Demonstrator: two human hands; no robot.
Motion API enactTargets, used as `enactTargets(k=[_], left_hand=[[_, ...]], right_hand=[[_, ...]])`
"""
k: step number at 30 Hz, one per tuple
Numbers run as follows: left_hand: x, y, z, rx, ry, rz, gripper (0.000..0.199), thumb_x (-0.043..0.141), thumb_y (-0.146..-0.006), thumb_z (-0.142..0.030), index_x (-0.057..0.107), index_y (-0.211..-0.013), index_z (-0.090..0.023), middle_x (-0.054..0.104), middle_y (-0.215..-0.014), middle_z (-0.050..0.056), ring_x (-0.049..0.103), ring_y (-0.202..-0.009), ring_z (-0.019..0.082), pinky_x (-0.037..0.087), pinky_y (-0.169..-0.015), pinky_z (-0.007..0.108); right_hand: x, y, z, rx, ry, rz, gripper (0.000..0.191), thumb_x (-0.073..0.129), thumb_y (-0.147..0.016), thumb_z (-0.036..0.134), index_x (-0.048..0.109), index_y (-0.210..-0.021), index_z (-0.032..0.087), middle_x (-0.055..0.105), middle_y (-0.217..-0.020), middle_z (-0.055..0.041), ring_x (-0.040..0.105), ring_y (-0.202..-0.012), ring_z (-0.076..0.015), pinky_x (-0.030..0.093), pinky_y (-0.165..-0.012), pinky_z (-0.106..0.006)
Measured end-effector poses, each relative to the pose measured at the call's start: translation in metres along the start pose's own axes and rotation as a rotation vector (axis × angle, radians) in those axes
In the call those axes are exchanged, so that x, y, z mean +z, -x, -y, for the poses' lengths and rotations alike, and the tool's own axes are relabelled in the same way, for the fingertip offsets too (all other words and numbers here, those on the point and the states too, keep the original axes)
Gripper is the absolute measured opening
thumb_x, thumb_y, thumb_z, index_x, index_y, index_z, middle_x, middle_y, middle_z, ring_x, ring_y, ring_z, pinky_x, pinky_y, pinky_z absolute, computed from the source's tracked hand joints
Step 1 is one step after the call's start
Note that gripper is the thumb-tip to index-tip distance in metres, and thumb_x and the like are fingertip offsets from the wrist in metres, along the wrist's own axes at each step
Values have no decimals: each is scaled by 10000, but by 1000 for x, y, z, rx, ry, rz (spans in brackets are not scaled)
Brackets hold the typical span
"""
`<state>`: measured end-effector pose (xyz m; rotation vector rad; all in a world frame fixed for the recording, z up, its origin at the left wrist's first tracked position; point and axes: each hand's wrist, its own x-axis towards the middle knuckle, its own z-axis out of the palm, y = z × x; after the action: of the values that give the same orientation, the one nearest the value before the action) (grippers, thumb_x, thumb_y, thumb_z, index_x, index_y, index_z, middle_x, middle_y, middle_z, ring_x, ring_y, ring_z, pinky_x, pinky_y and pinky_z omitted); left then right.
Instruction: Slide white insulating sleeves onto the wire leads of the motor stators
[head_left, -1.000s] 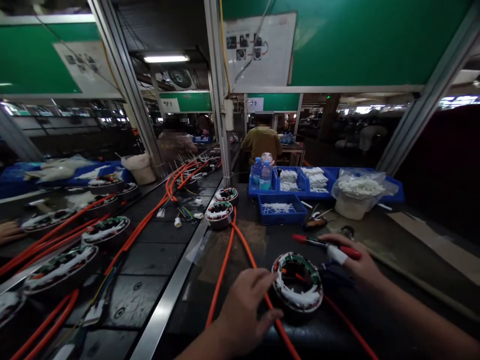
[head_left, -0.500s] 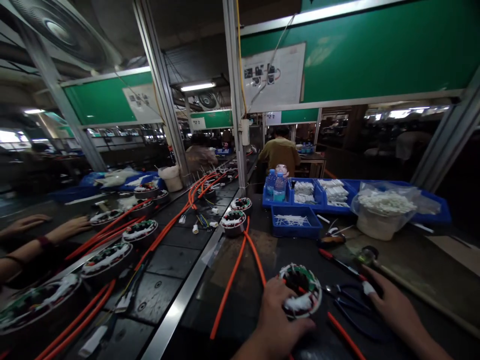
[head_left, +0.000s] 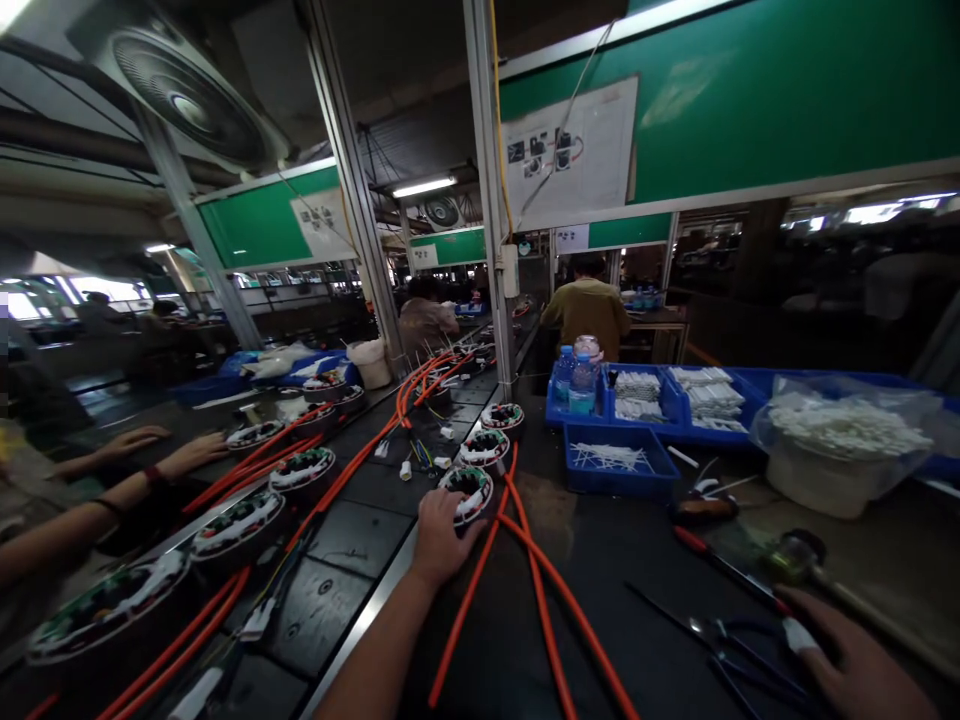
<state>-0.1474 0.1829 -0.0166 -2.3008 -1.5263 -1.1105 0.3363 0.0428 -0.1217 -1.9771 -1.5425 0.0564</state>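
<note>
L hand moved stator fwd, fingers grasping it; R hand at tool, grip unclear.

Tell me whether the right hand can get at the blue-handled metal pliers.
Probably yes: the pliers lie beside the right hand and nothing seems to block them, though the slim red-ended tool it holds may hinder grasping.

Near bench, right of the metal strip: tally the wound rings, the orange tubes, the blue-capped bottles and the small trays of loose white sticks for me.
Wound rings: 3
Orange tubes: 3
Blue-capped bottles: 2
Small blue tray of loose white sticks: 1
Total: 9
</note>
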Motion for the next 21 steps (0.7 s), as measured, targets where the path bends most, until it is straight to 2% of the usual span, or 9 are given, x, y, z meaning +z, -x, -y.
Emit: enactTargets(k=[3, 6, 9, 11, 13, 14, 16, 18, 21], left_hand=[[4, -3, 13, 20, -8, 31, 356, 618, -719, -420, 573, -951, -154, 567, -932, 87, 507, -922, 257, 407, -851, 425], [-9, 0, -1, -3, -41, 16, 371, 603, -743, -356, 548, -1049, -153, 549, -1030, 108, 489, -984, 274, 378, -879, 463], [-16, 24, -50, 37, -52, -32, 506, 601, -749, -335, 463, -1211, -182, 471, -1214, 144, 404, -1130, 319, 279, -944, 534], [-4, 53, -95, 318, 93, 110, 501, 616, -746, -353, 468, -1212, -245, 500, -1218, 95, 431, -1123, 268, 303, -953, 447], [21, 84, -137, 646, 234, 225, 280, 605, -771, -356, 563, -1044, -313, 606, -1061, 14, 514, -1006, 199, 339, -919, 359], [35, 98, -154, 737, 263, 253, 147, 590, -792, -331, 593, -940, -328, 639, -943, -19, 539, -937, 176, 334, -919, 347], [58, 119, -172, 741, 235, 283, 97, 594, -793, -348, 602, -738, -269, 635, -737, -21, 552, -757, 155, 362, -854, 327], [65, 130, -167, 727, 220, 291, 292, 570, -813, -355, 531, -562, -211, 573, -574, -24, 504, -601, 124, 382, -742, 285], [39, 140, -129, 630, 293, 253, 467, 436, -889, -367, 446, -461, -183, 479, -459, -24, 427, -494, 102, 376, -634, 252]], right_hand=[[-2, -2, 5, -3, -1, -2, 513, 406, -665, 342, 605, -1090, 135, 598, -1159, -125, 541, -1071, -327, 429, -918, -472], [-5, -2, 12, 7, -2, -15, 510, 411, -655, 344, 616, -1071, 134, 608, -1143, -125, 548, -1060, -326, 428, -920, -472], [-8, -1, 15, -2, -11, -23, 498, 421, -648, 344, 621, -1063, 156, 617, -1134, -110, 560, -1046, -311, 425, -930, -454], [-9, 0, 16, -7, -15, -24, 494, 422, -649, 347, 620, -1062, 162, 618, -1132, -104, 566, -1040, -302, 427, -930, -442], [-9, 0, 16, -11, -14, -16, 495, 414, -659, 349, 614, -1070, 160, 617, -1134, -103, 570, -1034, -294, 434, -920, -434], [-10, 0, 16, -11, -11, -11, 497, 411, -664, 352, 611, -1075, 155, 618, -1131, -106, 574, -1028, -292, 439, -914, -430], [-11, 0, 18, -8, 0, -2, 507, 409, -665, 354, 608, -1081, 143, 620, -1125, -112, 581, -1016, -287, 446, -904, -423], [-13, 0, 20, 0, 10, 3, 516, 413, -660, 357, 609, -1085, 141, 624, -1119, -110, 588, -1001, -285, 455, -890, -415], [-16, 1, 21, 5, 9, 5, 501, 412, -665, 361, 622, -1077, 170, 632, -1108, -89, 604, -966, -286, 477, -852, -416]])
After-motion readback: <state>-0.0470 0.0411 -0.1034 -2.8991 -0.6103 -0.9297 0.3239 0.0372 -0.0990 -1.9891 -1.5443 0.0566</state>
